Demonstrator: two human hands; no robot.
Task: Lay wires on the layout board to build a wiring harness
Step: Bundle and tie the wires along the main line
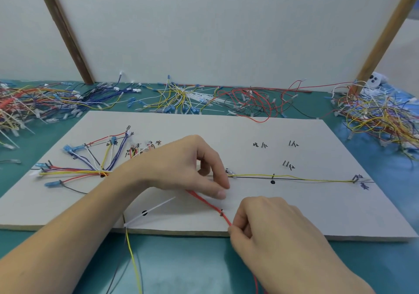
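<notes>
Filling most of the view is the teal mat [181, 259] w/ the white board [294, 203] lying flat on it, loose wire heaps along the far edge & both sides. On the board's left, a laid bundle [74, 171] fans out to blue terminals; a yellow wire [317, 178] runs right along the drawn line to the far-right pins. Left hand [188, 169] sits mid-board, fingers curled, thumb & forefinger tips pressing down at the upper end of the red wire [204, 200]; whether it truly pinches the wire I can't tell, contact pt is hidden. Right hand [272, 228] is at the near edge, thumb & fingers nipped tight round the same wire just below the pin [221, 212]. The wire runs diagonally from mid-board past that pin, off the near edge & down toward the viewer. A white tie [149, 210] lies near-left. Risks, as I judge: pulling too hard w/ the right hand could drag the wire out from under the left fingertips or pop it off the pin; slack would let it bow off the marked route; the left wrist could also nudge the laid bundle.
</notes>
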